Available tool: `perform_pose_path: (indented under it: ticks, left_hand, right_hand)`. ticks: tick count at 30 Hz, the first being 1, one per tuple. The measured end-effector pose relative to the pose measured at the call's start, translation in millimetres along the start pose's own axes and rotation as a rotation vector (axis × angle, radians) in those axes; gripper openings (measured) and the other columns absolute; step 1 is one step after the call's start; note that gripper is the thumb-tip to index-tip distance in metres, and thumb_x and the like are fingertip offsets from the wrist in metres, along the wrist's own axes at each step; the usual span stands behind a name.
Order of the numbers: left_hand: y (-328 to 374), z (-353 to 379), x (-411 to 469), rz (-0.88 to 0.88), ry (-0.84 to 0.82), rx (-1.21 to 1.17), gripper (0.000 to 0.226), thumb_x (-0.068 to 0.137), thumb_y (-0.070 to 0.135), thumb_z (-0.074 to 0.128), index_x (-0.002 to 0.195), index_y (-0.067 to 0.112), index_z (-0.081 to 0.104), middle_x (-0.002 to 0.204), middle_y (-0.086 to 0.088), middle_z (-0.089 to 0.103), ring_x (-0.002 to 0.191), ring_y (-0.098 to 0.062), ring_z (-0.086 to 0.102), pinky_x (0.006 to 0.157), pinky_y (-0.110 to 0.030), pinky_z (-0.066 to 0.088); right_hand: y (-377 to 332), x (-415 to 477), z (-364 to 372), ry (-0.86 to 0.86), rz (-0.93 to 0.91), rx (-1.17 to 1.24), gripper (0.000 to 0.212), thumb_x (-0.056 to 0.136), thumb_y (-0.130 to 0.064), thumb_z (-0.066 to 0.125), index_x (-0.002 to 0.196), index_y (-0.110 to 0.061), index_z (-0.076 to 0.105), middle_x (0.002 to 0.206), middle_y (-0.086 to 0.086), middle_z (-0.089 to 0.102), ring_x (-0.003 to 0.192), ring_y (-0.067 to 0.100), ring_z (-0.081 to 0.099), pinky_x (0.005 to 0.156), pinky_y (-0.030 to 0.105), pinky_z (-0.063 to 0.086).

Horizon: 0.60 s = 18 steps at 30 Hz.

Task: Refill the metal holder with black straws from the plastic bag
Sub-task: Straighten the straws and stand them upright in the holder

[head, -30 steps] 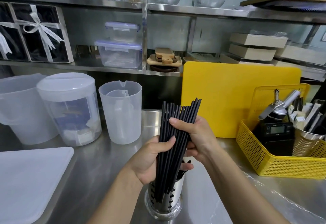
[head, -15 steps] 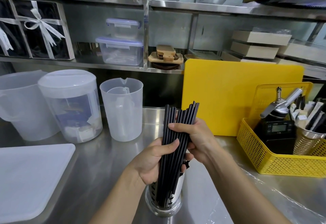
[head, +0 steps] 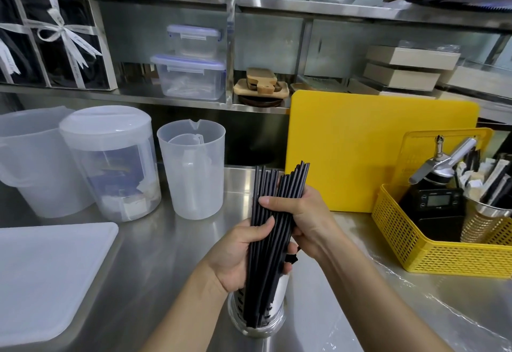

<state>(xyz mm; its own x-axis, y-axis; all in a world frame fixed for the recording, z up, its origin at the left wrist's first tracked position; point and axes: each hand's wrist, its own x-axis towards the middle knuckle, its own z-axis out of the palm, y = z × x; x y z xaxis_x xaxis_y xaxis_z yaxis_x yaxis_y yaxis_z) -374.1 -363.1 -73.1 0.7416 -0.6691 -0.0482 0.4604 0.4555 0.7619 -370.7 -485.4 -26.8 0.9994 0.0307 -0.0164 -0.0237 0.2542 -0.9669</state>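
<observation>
A bundle of long black straws (head: 279, 185) stands upright in the perforated metal holder (head: 273, 313) near the counter's front edge. My left hand (head: 235, 257) wraps the bundle from the left, thumb across the front. My right hand (head: 300, 213) grips the same bundle higher up from the right. The straw tops fan apart into two groups above my fingers. A sheet of clear plastic (head: 415, 304), perhaps the bag, lies flat on the counter under my right forearm.
A yellow basket (head: 432, 257) with a scale and utensils stands at the right, a yellow cutting board (head: 374, 152) behind. Clear jugs (head: 191, 168) stand at the back left, a white board (head: 47, 277) at the left. Shelves hang above.
The bundle has sunk a little lower into the holder and stands more upright. The straw tops have spread into two groups. Both hands keep their grip.
</observation>
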Motion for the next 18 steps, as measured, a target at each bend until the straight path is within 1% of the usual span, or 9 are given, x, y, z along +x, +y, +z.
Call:
perform_pose_path:
  ticks: [3,5,6,8,11,13,15,16,18]
  left_hand:
    - [-1,-5,2,-0.002,-0.079,-0.065,0.041,0.071,0.010,0.075,0.104,0.004,0.051,0.087,-0.011,0.050,0.064,-0.017,0.057,0.048,-0.025,0.047]
    - [-2,-9,3,-0.012,-0.117,-0.085,0.044,0.070,0.008,0.077,0.104,0.002,0.050,0.087,-0.010,0.050,0.062,-0.015,0.054,0.047,-0.022,0.045]
    - [-2,-11,4,-0.020,-0.129,-0.088,0.044,0.070,0.008,0.077,0.104,0.000,0.049,0.086,-0.010,0.053,0.062,-0.014,0.053,0.046,-0.021,0.045]
    - [-3,-13,4,-0.039,-0.158,-0.087,0.045,0.072,0.009,0.075,0.105,-0.001,0.047,0.080,-0.008,0.059,0.061,-0.013,0.053,0.047,-0.020,0.044]
    - [-2,-16,4,-0.031,-0.171,-0.127,0.043,0.072,0.007,0.075,0.108,-0.001,0.052,0.087,-0.008,0.057,0.062,-0.012,0.052,0.047,-0.020,0.044]
    - [0,-20,1,-0.027,-0.173,-0.152,0.049,0.073,0.005,0.073,0.117,-0.003,0.054,0.093,-0.008,0.052,0.063,-0.012,0.051,0.048,-0.020,0.043]
    - [0,-24,-1,-0.051,-0.183,-0.133,0.056,0.075,0.005,0.071,0.125,-0.004,0.048,0.094,-0.008,0.052,0.064,-0.012,0.052,0.049,-0.020,0.043]
    - [-1,-25,-1,-0.068,-0.189,-0.112,0.057,0.075,0.005,0.071,0.127,-0.005,0.047,0.095,-0.007,0.053,0.065,-0.012,0.052,0.050,-0.020,0.044]
    - [-2,-26,-1,-0.093,-0.200,-0.080,0.059,0.075,0.007,0.071,0.128,-0.004,0.046,0.094,-0.007,0.055,0.066,-0.012,0.052,0.051,-0.020,0.044]
  right_hand:
    - [3,1,1,0.008,0.000,-0.001,0.021,0.069,0.008,0.070,0.075,-0.010,0.061,0.070,0.006,0.067,0.065,0.022,0.066,0.053,0.026,0.053]
    - [5,2,1,-0.003,0.011,0.019,0.021,0.070,0.008,0.069,0.081,-0.008,0.060,0.082,0.014,0.066,0.074,0.026,0.064,0.054,0.027,0.054]
    - [6,2,1,-0.009,0.020,0.028,0.021,0.071,0.008,0.068,0.083,-0.007,0.059,0.087,0.018,0.064,0.076,0.028,0.064,0.050,0.025,0.053]
    - [7,2,0,-0.030,0.034,0.051,0.021,0.073,0.006,0.067,0.088,-0.006,0.058,0.090,0.019,0.062,0.071,0.024,0.063,0.042,0.018,0.046]
    - [0,6,-8,-0.053,-0.016,0.101,0.034,0.073,-0.013,0.068,0.104,-0.009,0.056,0.089,0.008,0.064,0.066,0.012,0.064,0.049,0.020,0.048]
    - [-12,13,-18,0.028,-0.108,-0.045,0.036,0.074,-0.024,0.066,0.108,-0.015,0.059,0.098,0.002,0.066,0.083,0.011,0.064,0.066,0.023,0.049]
    - [-29,20,-30,0.100,-0.259,-0.345,0.024,0.080,-0.021,0.065,0.104,-0.020,0.065,0.108,-0.003,0.065,0.099,0.005,0.058,0.076,0.014,0.044]
    - [-39,23,-34,0.087,-0.330,-0.516,0.018,0.082,-0.020,0.065,0.100,-0.022,0.068,0.112,-0.005,0.063,0.102,-0.001,0.055,0.077,0.009,0.041]
    - [-55,28,-39,-0.062,-0.364,-0.789,0.012,0.083,-0.020,0.065,0.094,-0.022,0.070,0.115,-0.008,0.059,0.105,-0.008,0.049,0.076,0.001,0.034]
